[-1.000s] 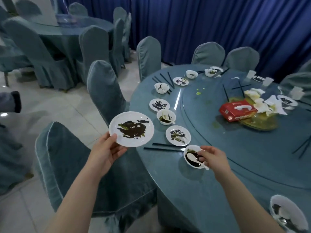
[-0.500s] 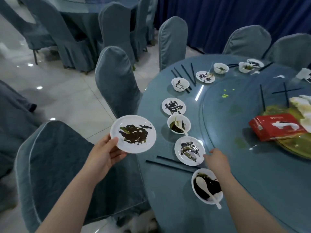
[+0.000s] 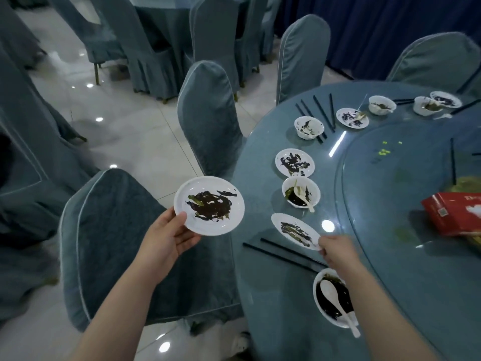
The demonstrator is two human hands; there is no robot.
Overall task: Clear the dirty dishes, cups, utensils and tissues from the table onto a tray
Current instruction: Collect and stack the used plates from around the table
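Head view of a round blue-green table [image 3: 273, 295] partway through clearing. The left hand [image 3: 166, 241] held a round white plastic plate smeared with dark sauce [image 3: 209, 206] out over the blue fabric-covered chair [image 3: 125, 238], thumb curled on the plate's near rim and fingers beneath it. The right hand [image 3: 338, 252] had its fingers closed in a pinch on the near right rim of a second sauce-stained white plate [image 3: 295, 231], which appeared tipped up at that edge, though lift-off could not be confirmed. The held plate lay to the left of the pinched one and slightly farther from the person, just beyond the table's edge, so a short leftward carry by the right hand would probably stack the two. A pair of black chopsticks [image 3: 282, 254] ran diagonally just in front of the right hand, and a white bowl of dark sauce with a white spoon [image 3: 334, 298] sat close beside the right forearm. Farther bowls and plates, among them a white bowl with sauce and a spoon [image 3: 300, 192], were left to collect; no tray was visible
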